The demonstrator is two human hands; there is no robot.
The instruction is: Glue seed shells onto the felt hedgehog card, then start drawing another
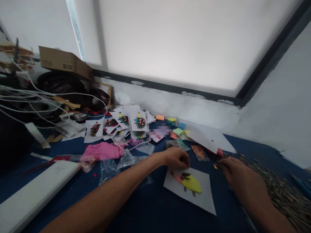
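A white paper card [204, 202] lies on the blue table cover, bearing a clay animal figure [192, 184] with a yellow body, pink head and grey feet. A few thin dark pieces [186, 175] stick up from its back. My left hand [177, 158] is over the card's far edge, fingers curled in; whatever they hold is hidden. To the right, my right hand [239, 176] has thumb and fingers together at the edge of a heap of thin dark seed-like slivers [284, 194]. I cannot make out what lies between its fingertips.
Finished-looking cards with spiny figures [140, 122] are stacked at the back. Coloured clay blocks [178, 131] sit by a phone [159, 133]. Pink clay [103, 151] and plastic bags [126, 158] lie left, near a long white box [41, 194]. White cables [26, 94] tangle beyond.
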